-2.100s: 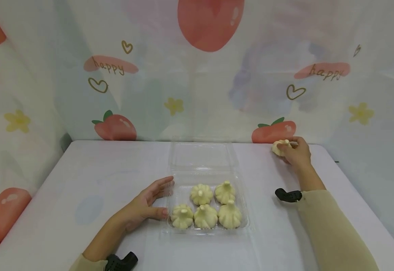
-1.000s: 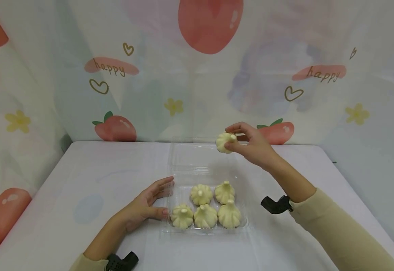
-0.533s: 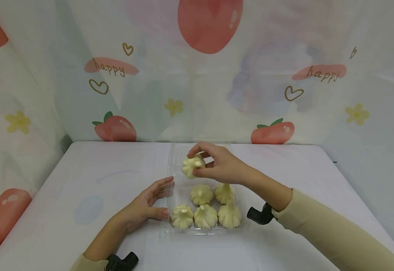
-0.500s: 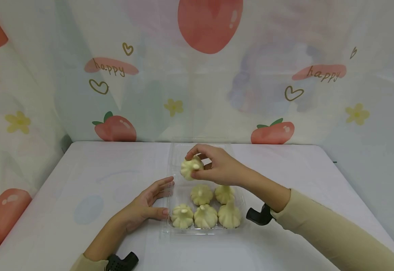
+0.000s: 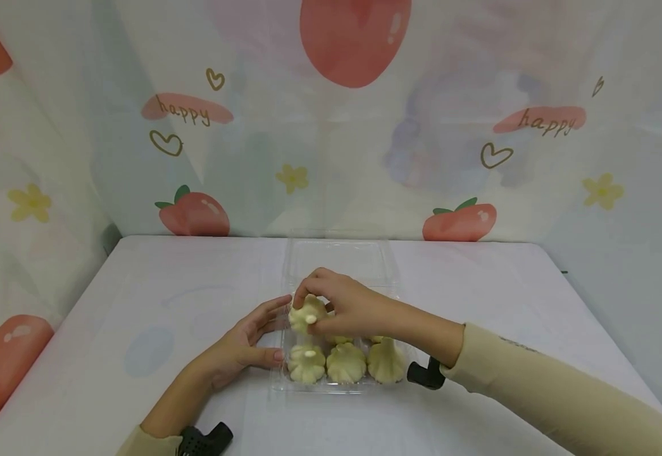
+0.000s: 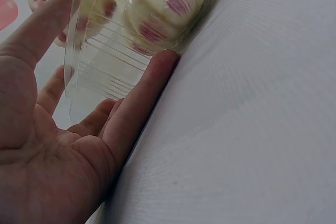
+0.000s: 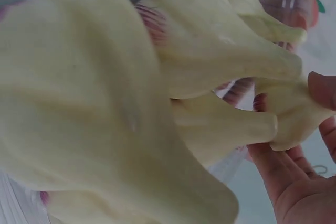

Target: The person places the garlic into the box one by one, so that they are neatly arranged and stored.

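Observation:
My right hand (image 5: 354, 307) pinches a pale garlic bulb (image 5: 307, 315) between thumb and fingers, at the back left corner of a clear plastic box (image 5: 345, 391). In the right wrist view the held bulb (image 7: 294, 109) shows beyond several closer ones. Whether it touches the box floor cannot be told. Along the front of the box sit a left bulb (image 5: 306, 364), a middle bulb (image 5: 345, 364) and a right bulb (image 5: 386, 362). The bulbs behind them are mostly hidden by my right hand. My left hand (image 5: 242, 345) rests with extended fingers against the box's left wall (image 6: 113, 61).
The box's clear lid (image 5: 339, 256) lies folded open toward the back wall. A white cloth covers the table (image 5: 194, 272). Behind stands a printed backdrop (image 5: 342, 139) with fruit and flowers. A black wrist camera (image 5: 426, 375) sticks out below my right wrist.
From the table's back right, my right hand has carried the garlic bulb left over the lid, then lowered it into the box's back left corner. My left hand has stayed at the box.

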Motion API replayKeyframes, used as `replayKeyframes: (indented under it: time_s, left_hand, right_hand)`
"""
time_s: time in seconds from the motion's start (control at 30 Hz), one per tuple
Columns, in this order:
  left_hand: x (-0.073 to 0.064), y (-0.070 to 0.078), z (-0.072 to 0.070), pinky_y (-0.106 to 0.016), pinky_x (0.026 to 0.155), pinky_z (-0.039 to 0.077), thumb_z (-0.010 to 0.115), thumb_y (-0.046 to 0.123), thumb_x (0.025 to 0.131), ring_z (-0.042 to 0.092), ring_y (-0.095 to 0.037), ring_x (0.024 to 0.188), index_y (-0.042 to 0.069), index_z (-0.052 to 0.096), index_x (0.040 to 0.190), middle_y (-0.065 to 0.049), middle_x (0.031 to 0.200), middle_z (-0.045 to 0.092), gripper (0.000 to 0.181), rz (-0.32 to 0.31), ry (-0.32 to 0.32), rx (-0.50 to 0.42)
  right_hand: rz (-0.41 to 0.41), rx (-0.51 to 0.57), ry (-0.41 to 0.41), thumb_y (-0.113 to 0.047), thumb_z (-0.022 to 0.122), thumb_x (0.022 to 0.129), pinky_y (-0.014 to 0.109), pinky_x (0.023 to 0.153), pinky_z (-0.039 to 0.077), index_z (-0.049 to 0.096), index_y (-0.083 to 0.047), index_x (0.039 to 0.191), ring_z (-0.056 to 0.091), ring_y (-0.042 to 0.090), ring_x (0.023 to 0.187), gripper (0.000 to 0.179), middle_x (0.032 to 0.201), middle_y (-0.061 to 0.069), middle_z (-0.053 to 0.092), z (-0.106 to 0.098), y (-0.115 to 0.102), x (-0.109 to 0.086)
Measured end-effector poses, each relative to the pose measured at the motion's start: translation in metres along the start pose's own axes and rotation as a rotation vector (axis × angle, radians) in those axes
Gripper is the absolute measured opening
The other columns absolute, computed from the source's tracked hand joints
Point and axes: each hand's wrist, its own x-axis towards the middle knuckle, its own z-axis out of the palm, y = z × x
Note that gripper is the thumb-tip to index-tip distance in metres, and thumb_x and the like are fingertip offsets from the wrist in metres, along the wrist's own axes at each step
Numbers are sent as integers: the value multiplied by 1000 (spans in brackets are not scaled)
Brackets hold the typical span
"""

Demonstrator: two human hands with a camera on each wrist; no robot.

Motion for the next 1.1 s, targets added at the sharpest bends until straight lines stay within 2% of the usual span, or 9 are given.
replayKeyframes:
  time_s: [0.2,0.33,0.57,0.77,0.93,1.0,1.1]
  left_hand:
    - [1,-1,0,-45,90,53,77,8,85,25,-31,146,32,31,155,-5,162,23,87,14,-5,-15]
    - [0,-2,1,-46,90,53,76,7,85,24,-32,146,32,31,155,-4,162,24,87,13,-6,-17]
    - [-1,-1,2,-46,91,53,76,7,85,24,-31,147,29,26,158,-1,163,22,91,9,-4,2]
    - [-1,-1,1,-46,90,53,77,7,85,22,-31,148,29,26,158,-1,163,21,92,2,-3,2]
    - [-1,1,2,-47,90,53,76,7,86,25,-31,147,28,25,158,-2,163,21,91,10,-11,4]
    - [-1,1,2,-46,90,54,76,7,86,26,-31,147,26,24,159,-3,164,20,91,11,-13,2]
    - [0,0,1,-46,89,54,75,6,87,25,-32,147,24,23,159,-6,165,18,91,20,-13,6]
  right_hand:
    - [-46,-195,-84,-10,73,86,32,99,46,63,-23,109,55,7,113,29,122,-11,57,7,4,3]
    - [-63,-227,-92,-5,71,86,31,98,46,63,-22,109,56,7,109,30,116,-12,61,10,7,4]
    - [-43,-264,-48,-6,74,85,32,90,50,66,-22,100,60,16,106,23,121,-3,54,16,10,5]
    - [-42,-342,-55,-6,74,86,34,92,49,67,-21,102,61,11,103,24,110,-9,66,18,12,8]
    - [31,-304,-63,1,65,89,38,104,45,65,-23,122,55,13,126,41,128,-9,63,7,8,1]
    - [34,-266,-27,0,63,90,40,105,44,62,-22,128,52,15,131,45,134,-8,61,-3,7,-4]
    - [9,-190,67,-4,66,92,42,102,47,59,-20,132,52,21,131,44,135,-6,60,-20,11,-14]
